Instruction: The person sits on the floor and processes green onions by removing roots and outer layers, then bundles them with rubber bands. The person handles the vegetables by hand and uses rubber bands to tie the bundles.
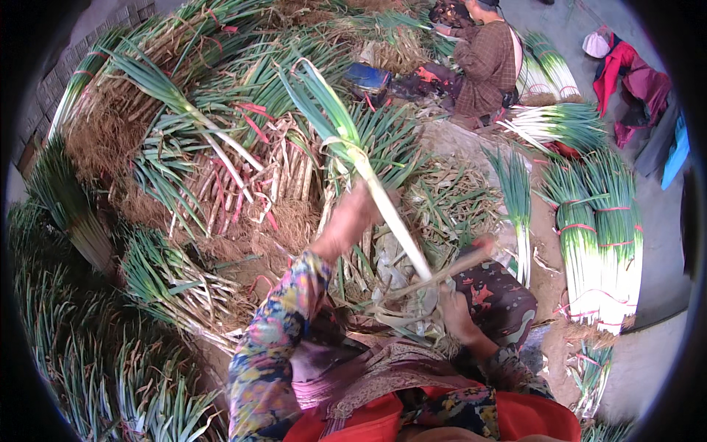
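Note:
My left hand (353,215) is closed around the pale stalk of a large green onion (386,212), whose green leaves spread up to the left. Lower right, at the stalk's bottom end, my right hand (455,312) grips the root end, where dry, peeled outer leaves (436,279) trail across; fingers are partly blurred. Below the hands, trimmed leaves and husks lie on my lap. Untrimmed onions with brown roots (293,171) are heaped ahead of me, tied in places with red strips. Peeled onions (523,237) lie to the right of my knee.
At the right stand tied bundles of clean onions (577,259). Another person (486,61) sits at the upper right beside more bundles (558,124). Leaf scraps (447,199) cover the ground ahead. Dark green onion piles (83,353) fill the left side. Clothes (635,83) lie at the far right.

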{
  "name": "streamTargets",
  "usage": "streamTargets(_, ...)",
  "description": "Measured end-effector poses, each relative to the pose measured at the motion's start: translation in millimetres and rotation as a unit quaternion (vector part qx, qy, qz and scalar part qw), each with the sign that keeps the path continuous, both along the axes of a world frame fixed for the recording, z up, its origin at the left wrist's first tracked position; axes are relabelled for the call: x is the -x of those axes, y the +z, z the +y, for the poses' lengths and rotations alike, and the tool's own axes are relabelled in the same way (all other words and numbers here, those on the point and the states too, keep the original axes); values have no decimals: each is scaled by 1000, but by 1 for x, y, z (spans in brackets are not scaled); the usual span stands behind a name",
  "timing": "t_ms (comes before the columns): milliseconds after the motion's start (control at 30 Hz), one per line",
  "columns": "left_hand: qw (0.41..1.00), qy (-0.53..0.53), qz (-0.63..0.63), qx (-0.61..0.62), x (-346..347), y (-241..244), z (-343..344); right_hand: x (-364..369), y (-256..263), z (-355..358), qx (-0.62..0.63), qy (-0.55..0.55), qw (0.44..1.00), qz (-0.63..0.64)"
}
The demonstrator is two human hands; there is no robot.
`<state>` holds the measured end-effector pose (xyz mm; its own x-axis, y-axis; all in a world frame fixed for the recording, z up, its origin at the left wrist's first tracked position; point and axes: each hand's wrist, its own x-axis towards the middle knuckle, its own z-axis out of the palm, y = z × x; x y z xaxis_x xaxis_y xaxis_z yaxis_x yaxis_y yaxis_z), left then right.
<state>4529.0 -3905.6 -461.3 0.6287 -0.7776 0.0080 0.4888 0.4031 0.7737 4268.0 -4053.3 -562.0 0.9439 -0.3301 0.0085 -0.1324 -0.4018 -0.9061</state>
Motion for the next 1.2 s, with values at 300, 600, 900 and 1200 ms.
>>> streamTargets(300, 960, 128, 56, 244, -27, 4, 6, -101, 78, 32, 195, -66, 959, -196)
streamTargets(600, 944, 277, -5, 176, -40, 22, 43, -135, 86, 75, 241, 110, 913, -311)
streamTargets(900, 972, 178, -1, 156, -17, 16, 21, -194, 104, 78, 160, -59, 923, -345)
streamTargets(1200, 961, 206, 34, 179, -39, 23, 47, -30, -17, 39, 293, 224, 926, -86)
